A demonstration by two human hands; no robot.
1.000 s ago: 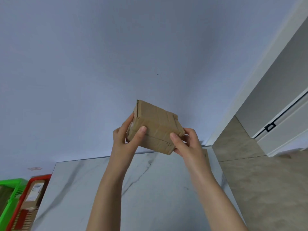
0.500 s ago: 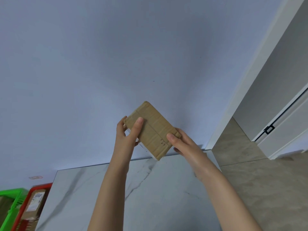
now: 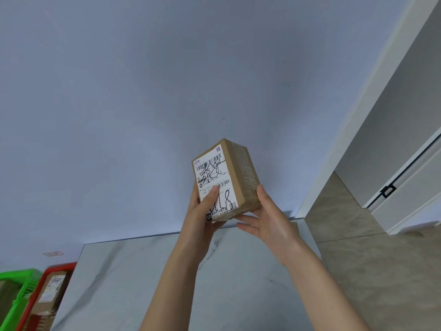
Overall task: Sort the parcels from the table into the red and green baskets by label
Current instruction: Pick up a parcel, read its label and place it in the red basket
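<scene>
Head view shows me the parcel (image 3: 242,173), a small brown cardboard box wrapped in clear tape, held upright in the air above the far edge of the desk (image 3: 155,278) and clear of its surface. Its white label (image 3: 211,177) faces me, with barcodes, print and black handwritten marks across it. My left hand (image 3: 202,218) grips the lower left of the parcel, thumb laid over the bottom of the label and the other fingers hidden behind the box. My right hand (image 3: 269,223) cradles the lower right corner: its fingers lie straight under the box and its thumb rests up along the taped side, so it supports rather than clenches. The desk below has a pale marbled top. At its left end stands the red basket (image 3: 58,267), with a labelled box (image 3: 51,290) lying inside, and just beyond it to the left the green basket (image 3: 20,277); what the green one holds I cannot make out. A blue-grey wall (image 3: 143,91) fills the background, with tiled floor (image 3: 381,271) to the right.
</scene>
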